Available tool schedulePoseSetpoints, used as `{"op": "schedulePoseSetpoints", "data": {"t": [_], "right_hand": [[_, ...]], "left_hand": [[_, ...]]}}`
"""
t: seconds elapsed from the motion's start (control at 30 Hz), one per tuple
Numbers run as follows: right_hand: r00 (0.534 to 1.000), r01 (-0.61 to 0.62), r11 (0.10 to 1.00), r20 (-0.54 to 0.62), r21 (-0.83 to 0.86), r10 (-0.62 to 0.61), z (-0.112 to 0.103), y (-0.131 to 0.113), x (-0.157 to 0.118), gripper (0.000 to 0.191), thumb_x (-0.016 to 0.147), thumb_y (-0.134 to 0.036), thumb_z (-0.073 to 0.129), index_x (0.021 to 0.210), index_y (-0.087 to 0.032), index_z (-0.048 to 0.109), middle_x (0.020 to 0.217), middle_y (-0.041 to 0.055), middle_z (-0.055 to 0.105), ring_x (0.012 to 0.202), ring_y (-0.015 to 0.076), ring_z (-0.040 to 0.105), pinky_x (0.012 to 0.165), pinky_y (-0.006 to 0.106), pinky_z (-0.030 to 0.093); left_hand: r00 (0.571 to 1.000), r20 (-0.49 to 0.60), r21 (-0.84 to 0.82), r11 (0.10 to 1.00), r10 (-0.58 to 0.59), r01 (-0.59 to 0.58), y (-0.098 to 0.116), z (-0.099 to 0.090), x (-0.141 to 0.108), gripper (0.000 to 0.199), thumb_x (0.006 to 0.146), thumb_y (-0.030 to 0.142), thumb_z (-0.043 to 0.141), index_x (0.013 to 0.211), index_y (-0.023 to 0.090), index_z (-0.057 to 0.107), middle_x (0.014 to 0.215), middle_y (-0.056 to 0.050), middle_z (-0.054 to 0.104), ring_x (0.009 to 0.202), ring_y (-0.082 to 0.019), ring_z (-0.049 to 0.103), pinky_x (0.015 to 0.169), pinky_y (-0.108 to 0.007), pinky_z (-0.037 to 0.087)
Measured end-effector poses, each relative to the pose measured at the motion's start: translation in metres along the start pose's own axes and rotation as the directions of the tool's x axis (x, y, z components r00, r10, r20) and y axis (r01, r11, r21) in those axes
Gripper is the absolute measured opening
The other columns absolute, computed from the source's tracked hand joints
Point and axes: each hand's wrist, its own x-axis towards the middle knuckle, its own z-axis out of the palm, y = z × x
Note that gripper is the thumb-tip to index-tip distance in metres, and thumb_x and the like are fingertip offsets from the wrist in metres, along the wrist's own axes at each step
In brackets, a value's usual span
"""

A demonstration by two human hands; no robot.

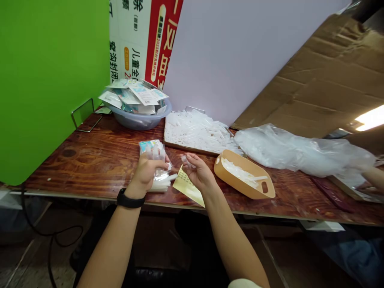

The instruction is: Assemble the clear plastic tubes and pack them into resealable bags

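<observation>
My left hand (pixel 146 170), with a black band on its wrist, is closed on clear plastic pieces above a stack of printed packets (pixel 145 145). Under and beside it lie clear bags with whitish strips (pixel 160 185) near the table's front edge. To the right, my right hand (pixel 198 171) pinches a small clear plastic piece (pixel 186 161) between thumb and fingers. Beneath the space between my hands is a yellow sheet (pixel 187 189) with rows of small dark marks.
A bluish bowl (pixel 139 121) heaped with packets stands at the back left. Behind my hands is a tray (pixel 192 148) of white tubes. A tan basket (pixel 240 188) holds white pieces. Plastic bags (pixel 288 152) and another person's arm (pixel 373 178) are at right.
</observation>
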Motion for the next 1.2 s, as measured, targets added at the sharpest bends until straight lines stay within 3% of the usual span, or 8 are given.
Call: {"op": "schedulePoseSetpoints", "data": {"t": [0.17, 0.33, 0.47, 0.63, 0.7, 0.9, 1.07, 1.2], "right_hand": [[0.974, 0.225, 0.967, 0.027, -0.116, -0.223, 0.016, 0.004, -0.022, 0.024, 0.060, -0.025, 0.081, 0.077, -0.021, 0.065, 0.071, -0.0038, 0.063, 0.059, 0.0069, 0.056, 0.057, 0.019, 0.049], [0.822, 0.564, 0.742, 0.161, -0.363, -0.547, 0.020, 0.008, -0.035, 0.018, 0.072, -0.032, 0.074, 0.084, -0.021, 0.067, 0.081, -0.0001, 0.067, 0.068, 0.0102, 0.059, 0.066, 0.025, 0.049], [0.805, 0.577, 0.567, 0.293, -0.588, -0.516, 0.017, 0.006, -0.037, 0.015, 0.077, -0.033, 0.068, 0.084, -0.020, 0.066, 0.080, 0.0013, 0.067, 0.067, 0.0122, 0.059, 0.064, 0.026, 0.047], [0.766, 0.597, 0.270, 0.437, -0.755, -0.472, 0.013, 0.004, -0.035, 0.014, 0.082, -0.032, 0.060, 0.082, -0.018, 0.064, 0.078, 0.0022, 0.067, 0.068, 0.0144, 0.059, 0.064, 0.026, 0.043], [0.768, 0.585, 0.217, 0.448, -0.781, -0.458, 0.013, 0.005, -0.035, 0.016, 0.082, -0.032, 0.058, 0.079, -0.018, 0.062, 0.073, 0.0018, 0.065, 0.065, 0.0139, 0.056, 0.062, 0.026, 0.041], [0.826, 0.502, 0.297, 0.348, -0.812, -0.444, 0.019, 0.007, -0.036, 0.021, 0.079, -0.034, 0.058, 0.066, -0.017, 0.056, 0.059, -0.0015, 0.057, 0.054, 0.0106, 0.048, 0.054, 0.023, 0.036], [0.912, 0.401, 0.519, 0.274, -0.755, -0.307, 0.021, 0.009, -0.032, 0.034, 0.076, -0.043, 0.064, 0.057, -0.017, 0.052, 0.048, -0.0037, 0.050, 0.042, 0.0072, 0.041, 0.044, 0.022, 0.031], [0.936, 0.353, 0.700, 0.242, -0.621, -0.257, 0.020, 0.008, -0.028, 0.043, 0.078, -0.055, 0.060, 0.060, -0.017, 0.053, 0.049, -0.0029, 0.051, 0.038, 0.0058, 0.040, 0.039, 0.021, 0.030]], "left_hand": [[0.983, -0.063, 0.290, 0.946, 0.171, -0.146, -0.010, 0.006, -0.003, 0.018, 0.047, 0.000, 0.057, 0.051, 0.016, 0.049, 0.050, 0.006, 0.048, 0.048, -0.008, 0.041, 0.047, -0.021, 0.030], [0.951, 0.087, 0.671, 0.688, 0.296, -0.276, -0.013, 0.003, -0.008, 0.017, 0.052, 0.003, 0.051, 0.056, 0.018, 0.044, 0.053, 0.006, 0.045, 0.052, -0.009, 0.038, 0.049, -0.023, 0.027], [0.943, 0.122, 0.803, 0.527, 0.311, -0.278, -0.009, 0.002, -0.013, 0.013, 0.058, 0.009, 0.052, 0.060, 0.019, 0.044, 0.054, 0.005, 0.044, 0.052, -0.011, 0.038, 0.051, -0.025, 0.026], [0.911, 0.238, 0.951, 0.112, 0.336, -0.289, -0.006, 0.005, -0.019, 0.006, 0.067, 0.019, 0.053, 0.064, 0.020, 0.048, 0.058, -0.001, 0.054, 0.057, -0.017, 0.049, 0.052, -0.030, 0.019], [0.904, 0.271, 0.960, -0.022, 0.330, -0.279, -0.006, 0.006, -0.021, 0.001, 0.069, 0.020, 0.052, 0.069, 0.020, 0.053, 0.062, -0.004, 0.060, 0.061, -0.020, 0.054, 0.053, -0.031, 0.019], [0.876, 0.334, 0.942, -0.141, 0.349, -0.303, -0.005, 0.004, -0.024, 0.006, 0.073, 0.023, 0.051, 0.073, 0.019, 0.057, 0.069, -0.007, 0.066, 0.067, -0.024, 0.061, 0.055, -0.033, 0.023], [0.871, 0.341, 0.940, -0.136, 0.353, -0.312, -0.004, -0.001, -0.024, 0.005, 0.069, 0.021, 0.050, 0.070, 0.020, 0.055, 0.067, -0.007, 0.065, 0.065, -0.024, 0.059, 0.055, -0.032, 0.022], [0.892, 0.289, 0.957, -0.100, 0.347, -0.271, 0.000, -0.007, -0.025, 0.012, 0.062, 0.016, 0.049, 0.073, 0.020, 0.054, 0.064, -0.006, 0.063, 0.065, -0.024, 0.058, 0.055, -0.032, 0.023]]}}
